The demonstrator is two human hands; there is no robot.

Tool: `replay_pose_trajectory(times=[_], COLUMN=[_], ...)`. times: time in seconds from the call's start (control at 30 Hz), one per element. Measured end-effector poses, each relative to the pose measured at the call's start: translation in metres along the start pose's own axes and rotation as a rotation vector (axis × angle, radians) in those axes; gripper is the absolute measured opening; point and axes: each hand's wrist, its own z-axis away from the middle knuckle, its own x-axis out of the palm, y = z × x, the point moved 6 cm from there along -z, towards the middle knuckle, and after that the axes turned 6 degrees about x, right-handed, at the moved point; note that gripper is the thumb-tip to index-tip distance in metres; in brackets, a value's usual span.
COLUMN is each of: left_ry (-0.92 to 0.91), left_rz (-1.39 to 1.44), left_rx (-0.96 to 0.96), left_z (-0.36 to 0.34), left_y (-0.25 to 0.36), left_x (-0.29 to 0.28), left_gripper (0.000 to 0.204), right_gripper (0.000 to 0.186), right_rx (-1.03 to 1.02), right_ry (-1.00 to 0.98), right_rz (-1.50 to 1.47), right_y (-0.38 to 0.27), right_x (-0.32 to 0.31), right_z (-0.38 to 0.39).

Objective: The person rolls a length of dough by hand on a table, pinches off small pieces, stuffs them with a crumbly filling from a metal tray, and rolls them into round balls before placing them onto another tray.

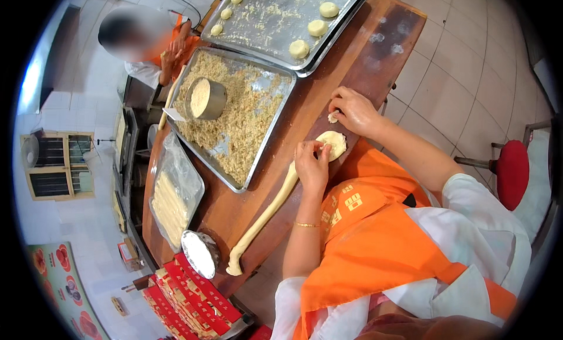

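Observation:
A long rope of pale dough (264,217) lies along the near edge of the wooden table. At its upper end is a flattened round of dough (336,142). My left hand (311,166) is closed on the near side of that round, thumb and fingers pressed together at its edge. Just beyond it, my right hand (358,112) pinches a small torn bit of dough (333,116) between thumb and fingertips, apart from the round. Left of my hands, a large metal tray (253,177) holds crumbly tan filling, with a round metal tin (215,101) of lighter crumbs standing in it.
Another metal tray (264,32) at the far end carries several round dough pieces. Left of the rope are a plastic-covered tray of dough strips (170,205), a bowl of white powder (199,255) and red printed packaging (187,299). A co-worker (158,53) stands across the table; a red stool (512,174) is at right.

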Motion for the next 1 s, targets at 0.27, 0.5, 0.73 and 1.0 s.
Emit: replay_pose_trajectory(times=[0.27, 0.5, 0.73, 1.0], left_ry=[-0.195, -0.128, -0.048, -0.288], left_rz=[-0.05, -0.464, -0.379, -0.287], left_rx=[-0.209, 0.182, 0.115, 0.191], left_z=[-0.051, -0.061, -0.061, -0.008], left_y=[-0.013, 0.012, -0.005, 0.003], left_x=[0.01, 0.049, 0.047, 0.039], left_gripper=[0.032, 0.07, 0.065, 0.049], right_gripper=[0.028, 0.024, 0.03, 0.035], right_rx=[-0.014, -0.13, -0.167, -0.167], right_ry=[0.295, 0.126, -0.016, 0.18], right_rz=[-0.21, -0.128, 0.103, 0.073], right_y=[-0.005, 0.001, -0.005, -0.021], right_x=[-0.031, -0.019, 0.015, -0.028], right_z=[0.009, 0.012, -0.004, 0.0])
